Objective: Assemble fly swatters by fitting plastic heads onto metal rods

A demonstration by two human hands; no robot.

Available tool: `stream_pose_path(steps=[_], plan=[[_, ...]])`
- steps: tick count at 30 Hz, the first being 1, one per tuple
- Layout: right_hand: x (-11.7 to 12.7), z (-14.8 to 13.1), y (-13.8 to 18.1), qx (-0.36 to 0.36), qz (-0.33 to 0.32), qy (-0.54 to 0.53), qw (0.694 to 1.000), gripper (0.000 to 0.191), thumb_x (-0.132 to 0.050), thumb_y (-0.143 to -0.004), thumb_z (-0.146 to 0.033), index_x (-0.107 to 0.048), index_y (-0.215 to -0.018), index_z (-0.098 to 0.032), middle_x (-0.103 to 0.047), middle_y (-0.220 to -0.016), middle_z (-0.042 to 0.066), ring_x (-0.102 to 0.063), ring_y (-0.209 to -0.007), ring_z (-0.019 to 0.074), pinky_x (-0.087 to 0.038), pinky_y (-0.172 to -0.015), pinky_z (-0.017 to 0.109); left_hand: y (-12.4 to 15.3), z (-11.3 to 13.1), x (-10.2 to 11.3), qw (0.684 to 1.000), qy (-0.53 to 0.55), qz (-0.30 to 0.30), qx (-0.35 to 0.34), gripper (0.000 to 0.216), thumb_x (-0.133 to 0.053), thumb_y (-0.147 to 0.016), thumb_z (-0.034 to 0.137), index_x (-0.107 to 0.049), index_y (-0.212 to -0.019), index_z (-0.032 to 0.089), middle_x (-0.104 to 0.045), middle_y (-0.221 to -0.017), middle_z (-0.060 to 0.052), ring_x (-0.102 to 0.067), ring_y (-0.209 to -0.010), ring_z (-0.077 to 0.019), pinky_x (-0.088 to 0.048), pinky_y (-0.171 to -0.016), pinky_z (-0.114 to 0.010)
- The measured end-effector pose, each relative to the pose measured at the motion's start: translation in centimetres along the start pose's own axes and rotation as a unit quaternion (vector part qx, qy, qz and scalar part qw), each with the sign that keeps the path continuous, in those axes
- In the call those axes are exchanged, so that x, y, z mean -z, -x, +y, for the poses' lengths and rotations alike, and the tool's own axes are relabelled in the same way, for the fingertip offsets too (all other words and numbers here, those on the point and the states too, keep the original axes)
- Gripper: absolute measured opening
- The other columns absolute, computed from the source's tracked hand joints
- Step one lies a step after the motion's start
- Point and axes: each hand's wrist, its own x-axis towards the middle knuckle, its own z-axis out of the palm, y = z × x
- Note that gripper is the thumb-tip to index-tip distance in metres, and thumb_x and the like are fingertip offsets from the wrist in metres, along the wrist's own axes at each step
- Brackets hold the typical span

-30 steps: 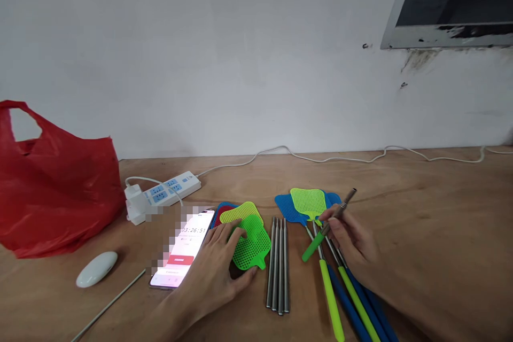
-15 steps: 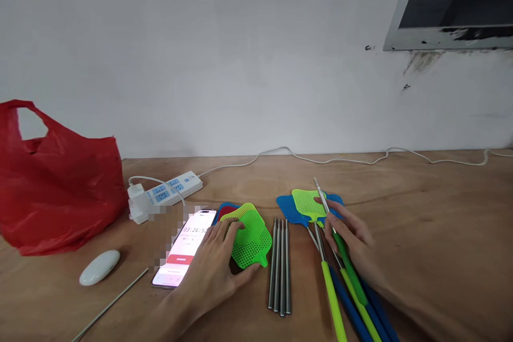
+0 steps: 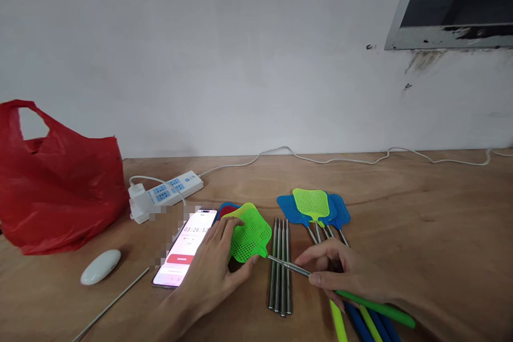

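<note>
The two hands are apart, each busy at one end of the same join. The left hand (image 3: 214,264) is closed on the green mesh head (image 3: 250,238), fingers over its left side and thumb near its narrow neck, which points right and towards the near edge. The right hand (image 3: 336,267) grips the metal rod (image 3: 294,267) just ahead of its green handle (image 3: 380,309), with the rod's thin tip at the neck; whether it has gone into the neck is too small to tell. The step in hand looks like fitting rod to head; it calls for keeping the two in line, with the left hand bracing the neck against a straight push from the right. Beneath the rod's far end, loose steel rods (image 3: 280,283) lie side by side on the surface (image 3: 433,214). A red mesh head (image 3: 226,210) shows at the far left of the green one. Farther right lie joined swatters with a lime head (image 3: 310,203) over blue ones. Left of the left hand are a lit phone (image 3: 186,256), a power strip (image 3: 178,191) and a red bag (image 3: 60,192).
</note>
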Motion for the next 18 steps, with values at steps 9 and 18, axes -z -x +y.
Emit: stream_pose_path(steps=[9,18], plan=[[-0.3,-0.1,0.0,-0.010,0.013,-0.004,1.000,0.049,-0.069,-0.080,-0.052,-0.059,-0.111,-0.015,-0.056,-0.046,-0.010,-0.036,-0.029,0.0059,-0.025,-0.028,0.017,0.2,0.1,-0.1,1.000,0.002,0.000,0.019,0.047,-0.062,-0.088,0.050,-0.045,-0.123,0.023,-0.060,-0.125,-0.014,-0.060,-0.110,-0.0348,-0.052,-0.088,-0.050],[-0.1,-0.1,-0.2,-0.018,0.002,-0.009,1.000,0.052,-0.069,-0.081,-0.052,-0.061,-0.116,-0.014,-0.059,-0.047,-0.009,-0.034,-0.027,0.0050,-0.026,-0.028,0.018,0.2,0.1,-0.3,0.999,0.008,-0.003,0.046,0.049,-0.060,-0.089,0.053,-0.042,-0.124,0.025,-0.059,-0.123,-0.013,-0.060,-0.107,-0.0345,-0.052,-0.085,-0.050]])
